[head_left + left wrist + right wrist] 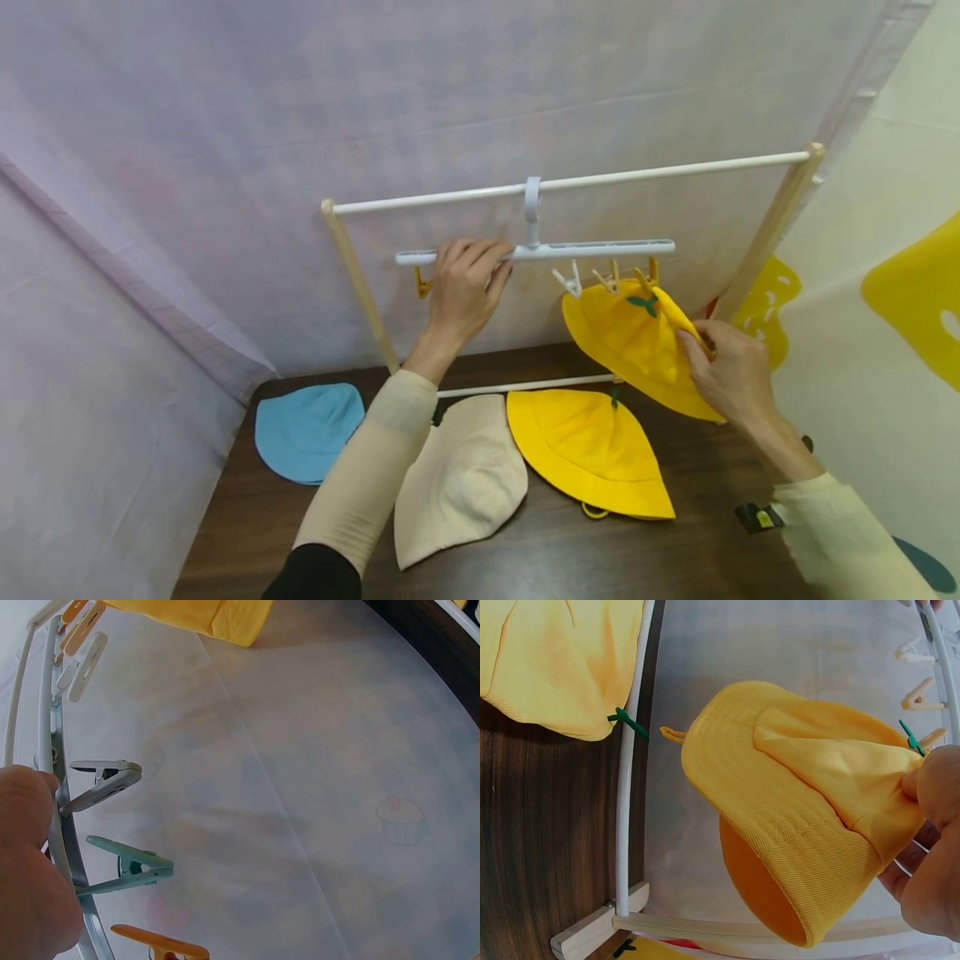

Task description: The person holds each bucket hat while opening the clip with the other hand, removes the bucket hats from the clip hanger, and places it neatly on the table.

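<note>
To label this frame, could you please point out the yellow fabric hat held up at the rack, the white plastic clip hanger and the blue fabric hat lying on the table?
yellow fabric hat (626, 342), head view, crown.
white plastic clip hanger (600, 247), head view, bar.
blue fabric hat (307, 429), head view, crown.

You have nothing to read here — no words, numbers, brand marks or labels show on the hanging yellow hat (633, 346), the clip hanger (570, 248) or the backdrop sheet (315, 795). The sheet carries only faint cupcake pictures — no lettering.
</note>
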`<state>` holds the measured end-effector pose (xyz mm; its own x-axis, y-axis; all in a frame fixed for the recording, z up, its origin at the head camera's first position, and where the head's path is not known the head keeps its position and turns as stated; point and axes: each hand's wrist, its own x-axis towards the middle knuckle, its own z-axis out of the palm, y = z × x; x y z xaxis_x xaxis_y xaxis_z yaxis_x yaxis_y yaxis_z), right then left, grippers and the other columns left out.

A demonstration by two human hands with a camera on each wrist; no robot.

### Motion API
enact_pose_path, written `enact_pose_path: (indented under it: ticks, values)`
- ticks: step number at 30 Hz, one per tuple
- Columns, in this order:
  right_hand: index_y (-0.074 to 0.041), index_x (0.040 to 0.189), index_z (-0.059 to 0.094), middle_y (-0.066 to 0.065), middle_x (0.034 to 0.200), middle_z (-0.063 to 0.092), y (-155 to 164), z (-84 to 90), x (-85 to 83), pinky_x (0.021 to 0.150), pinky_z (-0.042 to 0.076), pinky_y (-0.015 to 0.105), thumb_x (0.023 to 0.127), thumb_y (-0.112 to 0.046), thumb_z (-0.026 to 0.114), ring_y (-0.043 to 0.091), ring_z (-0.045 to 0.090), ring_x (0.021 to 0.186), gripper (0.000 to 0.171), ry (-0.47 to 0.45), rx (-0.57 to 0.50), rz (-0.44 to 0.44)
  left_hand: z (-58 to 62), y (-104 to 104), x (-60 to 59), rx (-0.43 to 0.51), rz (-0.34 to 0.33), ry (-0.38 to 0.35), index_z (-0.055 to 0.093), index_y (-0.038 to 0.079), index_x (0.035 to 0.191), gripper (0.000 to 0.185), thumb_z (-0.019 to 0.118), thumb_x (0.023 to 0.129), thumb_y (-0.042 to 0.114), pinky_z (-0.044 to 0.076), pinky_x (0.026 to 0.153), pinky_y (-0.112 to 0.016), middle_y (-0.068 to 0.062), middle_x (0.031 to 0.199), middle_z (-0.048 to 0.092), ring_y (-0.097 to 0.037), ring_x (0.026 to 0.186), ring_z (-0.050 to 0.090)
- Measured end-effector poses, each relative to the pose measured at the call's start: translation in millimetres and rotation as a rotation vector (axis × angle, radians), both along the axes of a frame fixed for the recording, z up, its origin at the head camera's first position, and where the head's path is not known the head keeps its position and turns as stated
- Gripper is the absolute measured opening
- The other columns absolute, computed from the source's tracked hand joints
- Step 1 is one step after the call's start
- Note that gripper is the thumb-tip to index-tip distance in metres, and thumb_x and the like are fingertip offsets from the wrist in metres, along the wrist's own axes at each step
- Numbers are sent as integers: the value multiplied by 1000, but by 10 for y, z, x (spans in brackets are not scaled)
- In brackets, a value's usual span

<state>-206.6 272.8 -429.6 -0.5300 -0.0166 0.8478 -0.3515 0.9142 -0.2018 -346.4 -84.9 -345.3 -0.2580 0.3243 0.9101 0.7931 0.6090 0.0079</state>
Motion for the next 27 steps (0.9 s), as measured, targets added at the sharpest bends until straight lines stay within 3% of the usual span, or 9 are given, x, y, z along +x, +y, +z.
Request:
enact_pose_path:
  ticks: [15, 27]
  values:
    - [12, 99, 78, 23, 78, 76, 28, -2, -8, 57, 38, 18, 93, 3, 85, 31, 63, 59, 12, -5, -5, -3, 16, 0, -9, -28, 3, -27, 84, 8, 124, 23, 78, 106, 21, 56, 107, -47, -8, 127, 86, -30, 115, 75]
    - [11, 98, 80, 24, 80, 78, 40, -25, -18, 57, 39, 15, 91, 5, 86, 31, 65, 59, 11, 2, -10, 3, -22, -7, -39, -13, 12, 39, 84, 9, 125, 28, 83, 100, 22, 52, 116, -51, -7, 127, 86, -30, 118, 75]
